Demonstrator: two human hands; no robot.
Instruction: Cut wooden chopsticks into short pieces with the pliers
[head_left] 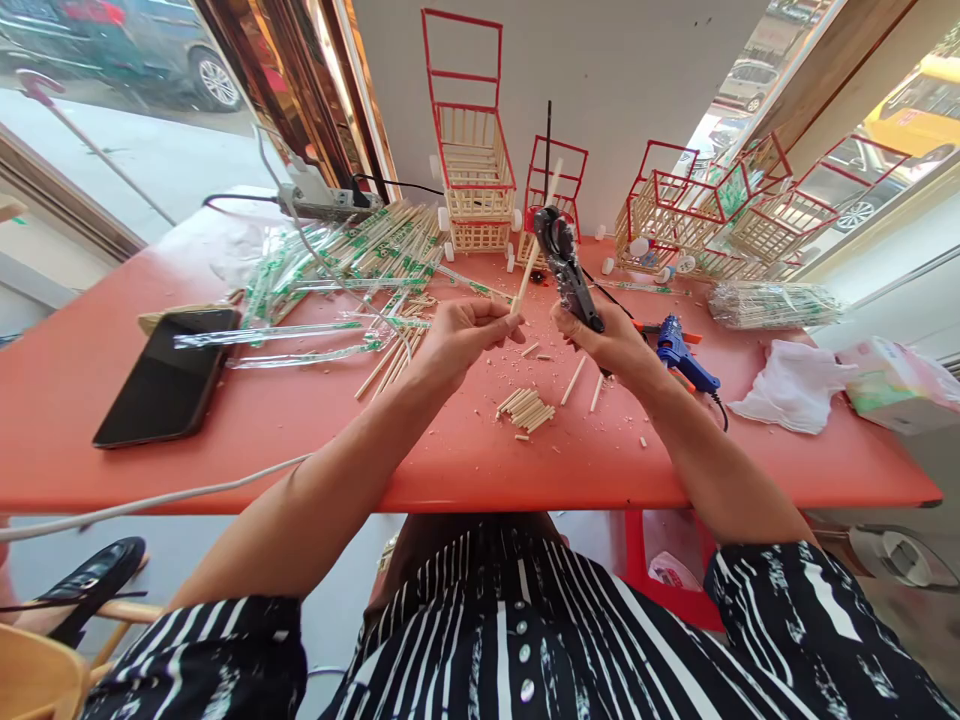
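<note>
My left hand (476, 340) pinches the lower end of a thin wooden stick (529, 268), which slants up and away over the table. In my right hand (600, 335) is a dark hand cutter (571, 270), its head pointing up and crusted with pale bits. The cutter's head is close beside the stick; whether they touch I cannot tell. Below my hands lies a small pile of short cut stick pieces (526, 408). Two longer pieces (574, 381) rest to the right of that pile, and crumbs are scattered around.
Wrapped chopstick-like sticks (375, 245) heap at the back left, near a black phone (169, 380) and a power strip (330, 205). Small stick-built carts (476, 165) with red frames stand along the back. A blue glue gun (684, 355), white plastic bag (795, 385) and tissue pack (896, 380) lie right.
</note>
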